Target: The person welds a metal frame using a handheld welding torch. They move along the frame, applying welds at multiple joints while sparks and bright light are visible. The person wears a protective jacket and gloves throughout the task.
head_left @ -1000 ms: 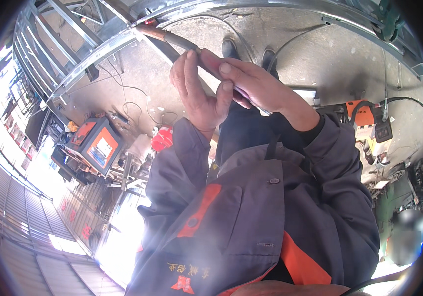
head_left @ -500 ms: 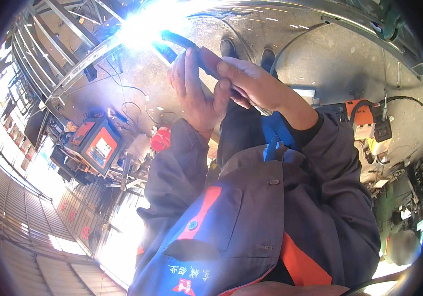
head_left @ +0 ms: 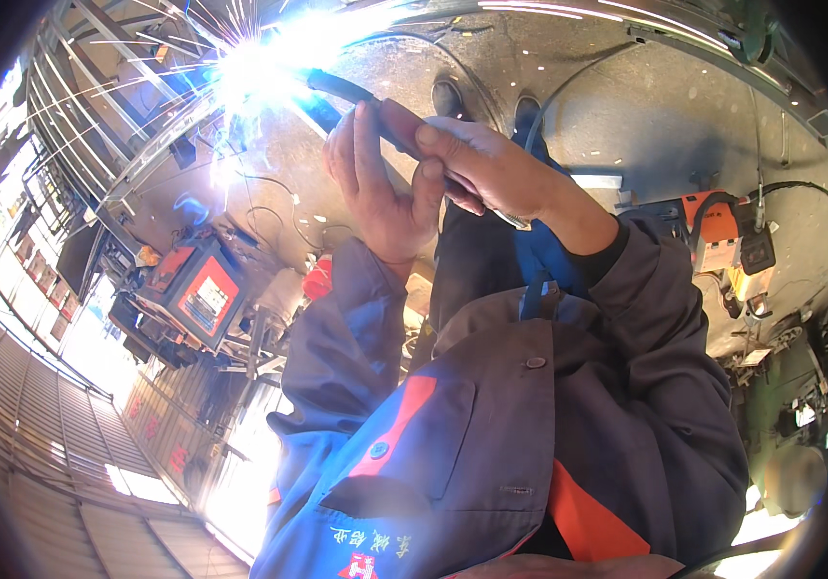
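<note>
A welding torch [head_left: 402, 126] with a reddish-brown handle and a dark curved neck points up and left into a glaring arc [head_left: 274, 68]. My right hand [head_left: 496, 169] is closed around its handle, thumb on top. Below the neck, my left hand [head_left: 380, 198] has its fingers raised against the torch's front part and its thumb by the handle, steadying it. A narrow bluish-lit strip [head_left: 319, 111] shows between the left fingers and the arc; its lower end is hidden. Glare covers the torch tip and the spot being welded.
A metal frame of parallel bars [head_left: 110, 106] stands at the far left. An orange-and-black machine [head_left: 204, 294] is left of my arm, beside a red object [head_left: 317, 278]. Another orange machine [head_left: 710, 232] with cables is at right. Cables cross the concrete floor [head_left: 607, 121].
Sparks now spray widely around the arc, and the glare has spread. The torch and both hands have shifted slightly left, with the grip unchanged.
</note>
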Demonstrator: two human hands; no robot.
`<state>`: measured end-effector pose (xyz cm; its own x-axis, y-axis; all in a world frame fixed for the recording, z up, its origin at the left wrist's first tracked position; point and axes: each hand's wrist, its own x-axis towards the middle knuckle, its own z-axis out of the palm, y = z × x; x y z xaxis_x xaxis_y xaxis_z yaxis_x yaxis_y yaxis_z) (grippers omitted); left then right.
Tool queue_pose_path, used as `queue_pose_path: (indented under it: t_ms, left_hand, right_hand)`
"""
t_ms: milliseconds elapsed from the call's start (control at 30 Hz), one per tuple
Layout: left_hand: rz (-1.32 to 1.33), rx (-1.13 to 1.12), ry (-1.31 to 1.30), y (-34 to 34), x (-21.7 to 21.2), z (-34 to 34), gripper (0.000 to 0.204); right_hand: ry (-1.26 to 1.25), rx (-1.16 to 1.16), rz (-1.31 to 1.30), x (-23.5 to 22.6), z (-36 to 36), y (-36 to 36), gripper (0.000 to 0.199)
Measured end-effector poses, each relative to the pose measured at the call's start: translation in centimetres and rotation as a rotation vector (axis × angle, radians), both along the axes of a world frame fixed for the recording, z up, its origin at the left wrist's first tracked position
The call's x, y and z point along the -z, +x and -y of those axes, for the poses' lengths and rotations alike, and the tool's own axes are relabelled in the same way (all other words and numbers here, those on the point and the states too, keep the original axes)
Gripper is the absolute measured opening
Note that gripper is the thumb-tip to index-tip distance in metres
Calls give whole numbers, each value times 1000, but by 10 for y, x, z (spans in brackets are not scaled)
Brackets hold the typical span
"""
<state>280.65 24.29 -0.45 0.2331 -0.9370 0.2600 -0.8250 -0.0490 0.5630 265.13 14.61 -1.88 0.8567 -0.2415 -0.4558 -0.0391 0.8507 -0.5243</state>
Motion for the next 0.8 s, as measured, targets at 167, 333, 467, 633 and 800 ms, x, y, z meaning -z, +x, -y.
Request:
queue_pose_path:
  t_ms: [167,333,467,633,800]
  left_hand:
    - [14,-1,-2,-1,-1,0,83]
    - [-4,-6,17,-2,-2,-1,82]
    - [10,5,14,-1,-2,-1,82]
    - [13,7,11,0,-1,0,81]
    - [10,7,13,-1,-2,0,80]
  right_hand:
    - [-4,15,-2,-3,0,0,51]
    - [-2,3,13,0,-1,0,52]
    - [-12,12,13,5,-5,2,53]
    - [-16,17,7,8,-7,3,55]
    - [-5,21,29,8,-7,4,54]
